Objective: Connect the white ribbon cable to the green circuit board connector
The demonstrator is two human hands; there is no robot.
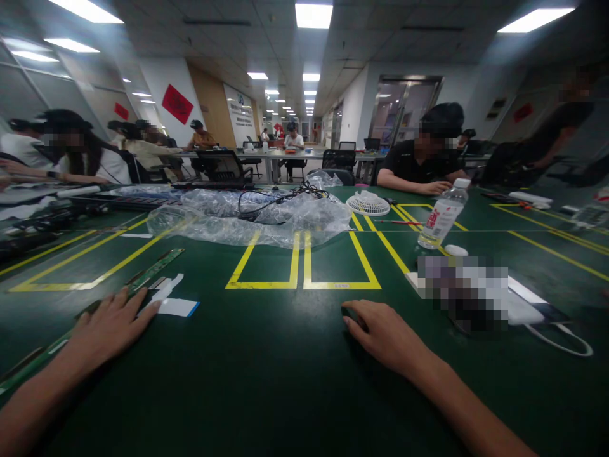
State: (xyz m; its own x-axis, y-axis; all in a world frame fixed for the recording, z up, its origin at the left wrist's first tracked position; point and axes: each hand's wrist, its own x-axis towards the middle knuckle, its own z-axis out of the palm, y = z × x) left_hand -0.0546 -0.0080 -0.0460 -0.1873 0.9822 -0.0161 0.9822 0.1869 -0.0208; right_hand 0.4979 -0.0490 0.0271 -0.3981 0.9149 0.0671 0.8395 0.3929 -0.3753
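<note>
My left hand [111,320] lies palm down with its fingers loosely spread across a long, narrow green circuit board [159,265]. Part of the board is hidden under the hand and forearm. Beside its fingertips is a white flat ribbon cable [177,307] with a blue end. My right hand [380,327] rests on the green tabletop, thumb and forefinger curled towards each other. The dark gap between them does not show clearly what, if anything, they hold.
Crumpled clear plastic wrap [304,222] with black cables lies ahead. A white fan grille [368,203], a water bottle [442,216], a white round lid [457,251] and a white device with a cord [523,304] are to the right. Across the table sits a person [419,158].
</note>
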